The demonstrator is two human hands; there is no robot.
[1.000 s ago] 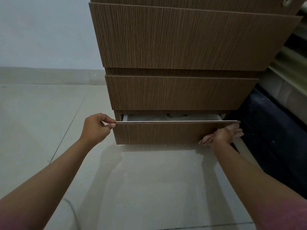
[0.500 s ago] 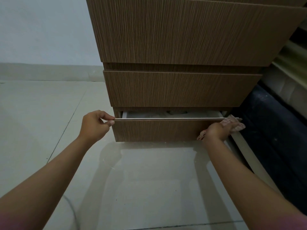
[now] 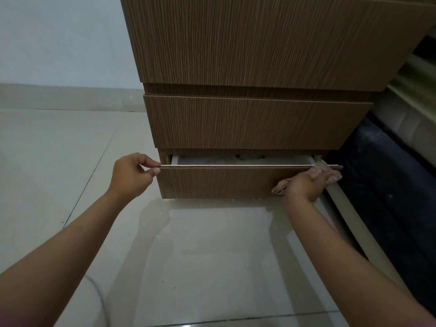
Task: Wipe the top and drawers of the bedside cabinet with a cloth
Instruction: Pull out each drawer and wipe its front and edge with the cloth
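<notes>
At floor level, facing cabinet (image 3: 247, 67), bottom drawer (image 3: 224, 181) pulled out slightly; narrow gap shows pale interior, some small dark thing at back, too dim to identify.

Left hand (image 3: 132, 174) at drawer front's top-left corner: thumb and forefinger pinch the top edge, other fingers curled under. Right hand (image 3: 306, 185) at the right end of the same front, fingers curled round cloth (image 3: 324, 171), pinkish, bunched, pressed against top-right corner of front; loose end pokes out below the wrist.

Middle drawer (image 3: 254, 121) and top drawer (image 3: 271, 38) both shut. Cabinet top out of frame, so no way to say if wiped. No visible difference between wiped and unwiped fronts either; wood grain looks same on all three.

Judgement: working on bottom drawer, probably the last one if going top-down, but order not provable from this. Cloth at front's edge and corner, not inside; interior likely not done yet. Remaining at minimum: finish this front or rim, maybe inside, push shut.

Floor (image 3: 59, 161) tiled, glossy, few specks near drawer foot. Bed (image 3: 389, 173) just right of cabinet, dark base.
</notes>
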